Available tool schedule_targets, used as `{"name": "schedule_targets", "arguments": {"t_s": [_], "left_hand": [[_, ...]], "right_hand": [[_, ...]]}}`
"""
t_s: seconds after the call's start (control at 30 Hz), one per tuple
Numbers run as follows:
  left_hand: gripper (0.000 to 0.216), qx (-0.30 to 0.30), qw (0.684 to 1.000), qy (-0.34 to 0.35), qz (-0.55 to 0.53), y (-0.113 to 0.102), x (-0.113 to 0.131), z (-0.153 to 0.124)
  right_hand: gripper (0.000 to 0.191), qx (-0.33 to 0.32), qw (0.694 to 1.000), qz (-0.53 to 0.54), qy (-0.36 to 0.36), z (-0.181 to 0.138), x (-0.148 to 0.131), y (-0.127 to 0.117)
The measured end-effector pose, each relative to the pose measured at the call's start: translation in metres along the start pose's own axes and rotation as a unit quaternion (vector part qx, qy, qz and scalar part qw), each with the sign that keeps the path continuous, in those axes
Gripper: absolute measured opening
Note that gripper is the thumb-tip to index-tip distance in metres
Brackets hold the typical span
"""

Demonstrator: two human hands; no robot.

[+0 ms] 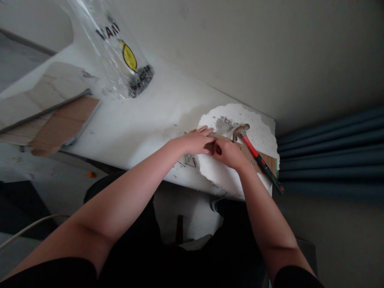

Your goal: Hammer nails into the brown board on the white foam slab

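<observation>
My left hand [196,141] lies with its fingers stretched out over a brown, dotted flat piece [218,136], against a white ragged-edged sheet. Close beside it, my right hand [228,153] is closed, its fingers curled at the edge of a darker brown part [209,147]. What those fingers pinch is hidden. Right of my right hand, a claw hammer [251,147] with a red and black handle rests across a brown board [267,161], its head near the dotted piece. Grey crumbs [223,125] lie on the white sheet [234,111] behind my hands.
A clear plastic bag [120,60] with a lemon print stands at the back left of the white table [132,132]. Cardboard pieces [64,126] lie at the left edge. Thin metal bits [189,160] are scattered near my left wrist. A dark blue curtain [330,156] hangs at right.
</observation>
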State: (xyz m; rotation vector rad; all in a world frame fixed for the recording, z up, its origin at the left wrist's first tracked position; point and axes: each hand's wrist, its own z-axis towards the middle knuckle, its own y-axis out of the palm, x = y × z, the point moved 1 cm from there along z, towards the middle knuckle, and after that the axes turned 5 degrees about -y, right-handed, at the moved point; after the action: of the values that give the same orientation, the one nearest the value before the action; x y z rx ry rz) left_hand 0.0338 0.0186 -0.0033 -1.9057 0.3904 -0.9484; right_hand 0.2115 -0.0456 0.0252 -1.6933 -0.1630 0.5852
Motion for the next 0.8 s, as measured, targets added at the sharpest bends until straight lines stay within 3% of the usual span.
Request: {"name": "schedule_targets", "arguments": {"t_s": [0.33,0.8], "left_hand": [[0.063,-0.026,0.999,-0.021,-0.006,-0.0044,0.0055,-0.0040],[0.061,-0.012,1.000,-0.011,-0.007,-0.0010,0.0014,-0.0014]], "right_hand": [[0.003,-0.021,1.000,-0.017,0.010,0.0044,-0.0031,-0.0046],[0.010,-0.047,0.999,-0.023,-0.007,0.0095,-0.0038,-0.0068]]}}
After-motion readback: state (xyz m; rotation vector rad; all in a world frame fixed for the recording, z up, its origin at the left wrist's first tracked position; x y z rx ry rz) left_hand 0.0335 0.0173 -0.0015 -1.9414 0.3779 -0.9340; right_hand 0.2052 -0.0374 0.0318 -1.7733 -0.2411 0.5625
